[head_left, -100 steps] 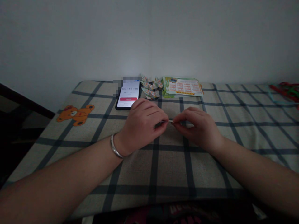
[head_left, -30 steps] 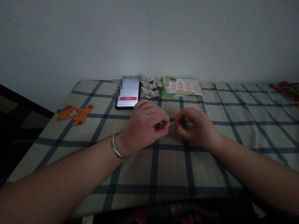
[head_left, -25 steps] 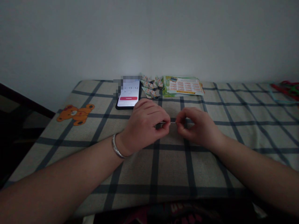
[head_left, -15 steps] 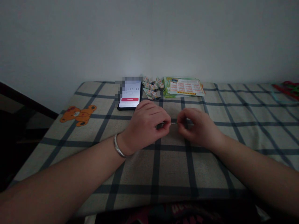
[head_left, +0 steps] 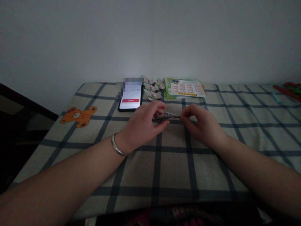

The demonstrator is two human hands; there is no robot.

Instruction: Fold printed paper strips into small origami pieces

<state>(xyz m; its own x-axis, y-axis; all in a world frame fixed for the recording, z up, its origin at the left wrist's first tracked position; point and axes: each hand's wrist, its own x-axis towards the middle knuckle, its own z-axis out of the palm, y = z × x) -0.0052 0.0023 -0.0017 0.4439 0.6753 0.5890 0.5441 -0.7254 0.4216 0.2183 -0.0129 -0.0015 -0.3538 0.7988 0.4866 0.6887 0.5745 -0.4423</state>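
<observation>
Between my hands is a narrow folded piece of printed paper (head_left: 171, 115), tapering to a point on the right. My left hand (head_left: 150, 121), with a silver bangle (head_left: 117, 146) at its wrist, holds the wide end between thumb and fingers; part of the paper is hidden inside that hand. Thumb and forefinger of my right hand (head_left: 198, 124) pinch the pointed tip. Both hands are just above the checked tablecloth (head_left: 174, 169).
Behind my left hand lies a lit phone (head_left: 130, 100). Beside it are several folded paper pieces (head_left: 152, 89) and a stack of printed calendar cards (head_left: 187, 88) near the wall. An orange bear cutout (head_left: 78, 116) lies left; red and green items (head_left: 291, 91) sit far right.
My left hand's fingers have loosened and spread from the thumb, so more of the folded paper shows. My right hand, still pinching the tip, has shifted slightly up.
</observation>
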